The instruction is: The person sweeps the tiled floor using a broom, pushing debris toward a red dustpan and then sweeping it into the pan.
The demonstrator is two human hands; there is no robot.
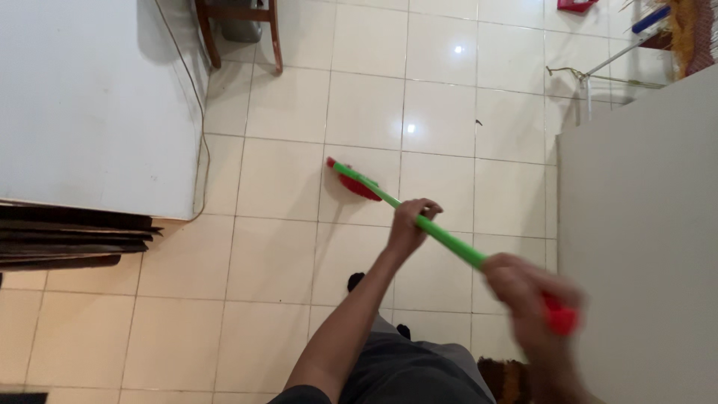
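Left hand [410, 224] is closed around the green shaft of a broom [441, 236], gripping it partway down, fingers wrapped over the top of the handle. Right hand [532, 299] is blurred; it sits at the upper end of the same shaft, closed about it just below the red end cap [562, 320], though the finger positions cannot be made out. The broom runs diagonally from that cap at lower right down to its red head [357, 185], which rests on the tiled floor [284, 247] ahead of the person, roughly mid-frame. Below the left forearm, dark trousers and the tips of dark footwear are visible on the tiles. To the left of the broom head stands a large white surface [90, 105] with a thin cable [200, 127] trailing along its edge; beneath its near edge lies a stack of dark flat boards [71, 239]. At top, left of centre, wooden chair legs [239, 30] stand on the floor. On the right a pale wall or panel [643, 239] fills the frame edge. Beyond it, at upper right, lie a metal rack [598, 75], a blue-handled item [649, 19] and a small red object [576, 4]. A small dark speck [479, 122] lies on a tile beyond the broom head.
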